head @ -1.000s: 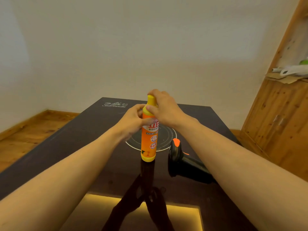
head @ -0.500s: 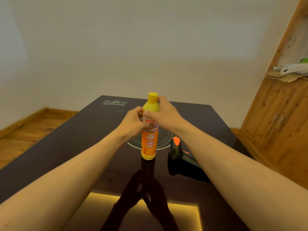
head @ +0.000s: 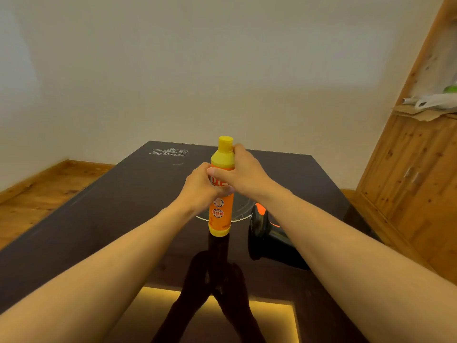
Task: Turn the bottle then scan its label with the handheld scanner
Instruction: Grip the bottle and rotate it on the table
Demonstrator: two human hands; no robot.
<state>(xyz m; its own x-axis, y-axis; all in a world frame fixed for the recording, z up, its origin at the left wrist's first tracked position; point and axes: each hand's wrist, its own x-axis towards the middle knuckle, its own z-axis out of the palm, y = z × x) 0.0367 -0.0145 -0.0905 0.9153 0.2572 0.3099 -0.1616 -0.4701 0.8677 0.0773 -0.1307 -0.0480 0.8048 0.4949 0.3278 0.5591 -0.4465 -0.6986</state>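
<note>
An orange bottle (head: pixel 220 214) with a yellow cap and shoulder stands upright on the dark glossy table (head: pixel 118 209). Its label with red and white marks faces me. My left hand (head: pixel 197 188) wraps the bottle's left side at mid-height. My right hand (head: pixel 243 173) grips its right side just under the yellow shoulder, thumb across the front. A black handheld scanner (head: pixel 265 240) with an orange trigger lies on the table to the right of the bottle, partly hidden under my right forearm.
A silver ring (head: pixel 241 215) is marked on the table behind the bottle. A wooden cabinet (head: pixel 418 184) stands at the right, with white and green items (head: pixel 435 101) on its ledge. Wooden flooring (head: pixel 37 194) shows at the left. A lit panel (head: pixel 272 315) glows at the table's near edge.
My right hand has slid down from the cap to the bottle's shoulder, leaving the yellow cap uncovered. The label has turned a little. The bottle stays standing in place.
</note>
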